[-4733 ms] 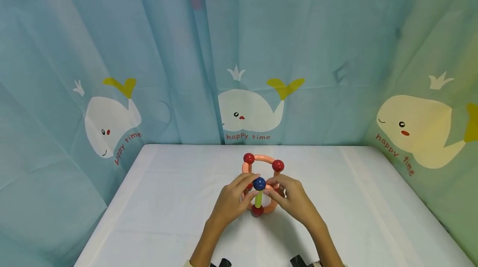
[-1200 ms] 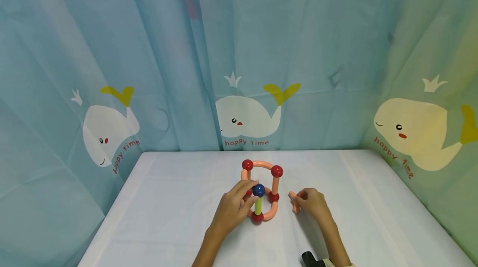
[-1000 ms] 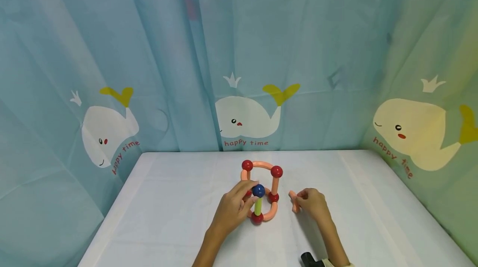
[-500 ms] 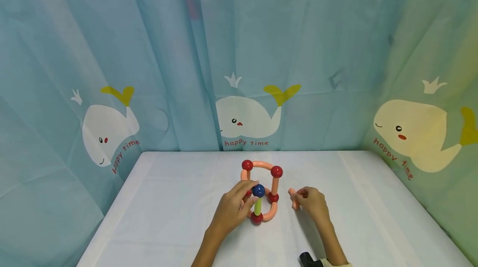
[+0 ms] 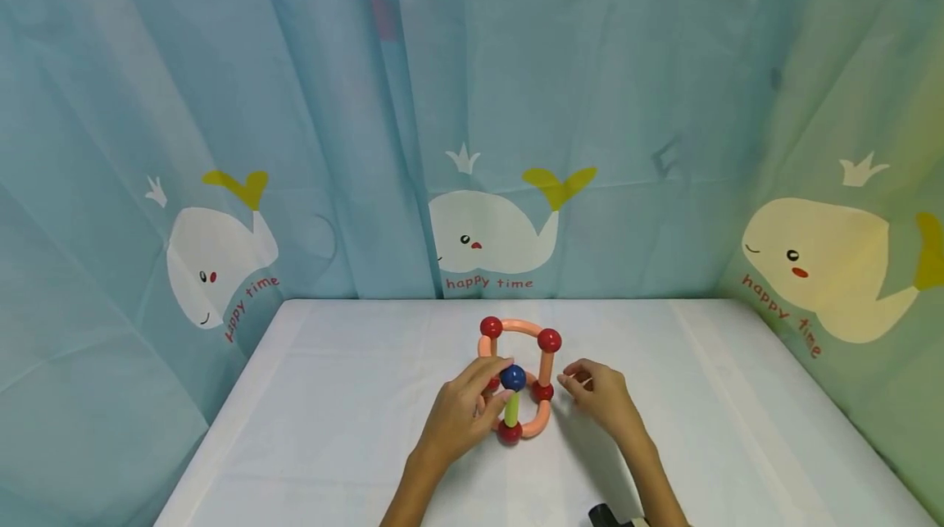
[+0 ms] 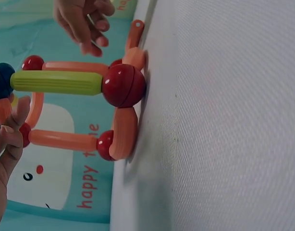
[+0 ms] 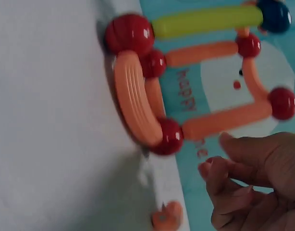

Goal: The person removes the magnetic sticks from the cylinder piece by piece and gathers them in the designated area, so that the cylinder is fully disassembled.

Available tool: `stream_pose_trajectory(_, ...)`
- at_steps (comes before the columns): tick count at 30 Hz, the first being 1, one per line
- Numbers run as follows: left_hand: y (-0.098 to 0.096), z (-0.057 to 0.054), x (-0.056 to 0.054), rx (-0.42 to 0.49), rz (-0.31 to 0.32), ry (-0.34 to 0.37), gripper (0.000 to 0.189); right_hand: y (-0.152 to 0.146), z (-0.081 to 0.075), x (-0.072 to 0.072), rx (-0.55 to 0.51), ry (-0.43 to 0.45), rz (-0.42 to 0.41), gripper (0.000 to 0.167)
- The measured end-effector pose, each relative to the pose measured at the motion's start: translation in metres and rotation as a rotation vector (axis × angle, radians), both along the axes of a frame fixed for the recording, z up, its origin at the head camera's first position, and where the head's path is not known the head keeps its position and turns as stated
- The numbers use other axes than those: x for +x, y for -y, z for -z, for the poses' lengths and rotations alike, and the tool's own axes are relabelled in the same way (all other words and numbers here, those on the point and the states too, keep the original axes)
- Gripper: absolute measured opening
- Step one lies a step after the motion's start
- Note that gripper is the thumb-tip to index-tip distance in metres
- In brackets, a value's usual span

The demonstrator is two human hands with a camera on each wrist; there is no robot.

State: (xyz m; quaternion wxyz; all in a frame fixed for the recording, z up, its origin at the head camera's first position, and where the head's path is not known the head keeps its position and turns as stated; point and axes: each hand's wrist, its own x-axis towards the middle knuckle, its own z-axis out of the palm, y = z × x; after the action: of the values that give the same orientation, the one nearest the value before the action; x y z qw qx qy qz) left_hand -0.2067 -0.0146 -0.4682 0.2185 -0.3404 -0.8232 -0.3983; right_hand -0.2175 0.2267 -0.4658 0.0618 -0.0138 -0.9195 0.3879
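Observation:
A frame of magnetic sticks and balls stands upright on the table, with orange sticks (image 5: 546, 369) joining red balls (image 5: 549, 340). At its near side a yellow-green stick (image 5: 512, 411) rises from a red ball to a blue ball (image 5: 513, 378). My left hand (image 5: 456, 411) pinches that blue ball between thumb and fingers. To the right of the frame, my right hand (image 5: 603, 397) hovers with loosely bent fingers and nothing in them. A loose orange stick (image 6: 135, 36) lies on the table beyond the frame in the left wrist view; the right hand hides it in the head view.
The white table (image 5: 354, 412) carries the frame near its middle. A blue curtain (image 5: 354, 101) printed with whales hangs behind it and round the sides. A black device (image 5: 602, 515) shows by the right wrist.
Both hands were at the blue ball at first; the right hand then moved right with an orange stick, let it go on the table and came back toward the frame. The left hand stayed.

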Motion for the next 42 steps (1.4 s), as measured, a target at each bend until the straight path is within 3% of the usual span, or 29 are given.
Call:
stream_pose_trajectory(5, 0.0, 0.001, -0.002, -0.001, 0.007, -0.012, 0.038, 0.017, 0.002, 0.002, 0.03, 0.052, -0.027, 0.021)
stream_pose_trajectory(12, 0.004, 0.002, -0.004, 0.004, -0.003, -0.031, 0.039, 0.034, 0.01, 0.003, 0.116, 0.104, 0.002, 0.039)
stream_pose_trajectory(19, 0.007, 0.001, -0.008, 0.031, -0.021, -0.038, 0.036, 0.043, 0.016, 0.004, 0.142, 0.137, 0.048, 0.042)
stream_pose_trajectory(27, 0.009, 0.006, -0.009, 0.039, -0.041, -0.057, 0.031, 0.045, 0.022, 0.002, 0.095, 0.1, 0.028, 0.044)
stream_pose_trajectory(36, 0.006, 0.011, -0.012, 0.096, -0.006, -0.174, 0.025, 0.044, 0.03, -0.007, 0.048, 0.023, 0.015, 0.04)
stream_pose_trajectory(42, 0.005, 0.012, -0.011, 0.129, 0.0, -0.168, 0.023, 0.038, 0.03, -0.007, -0.018, -0.007, -0.005, 0.03)
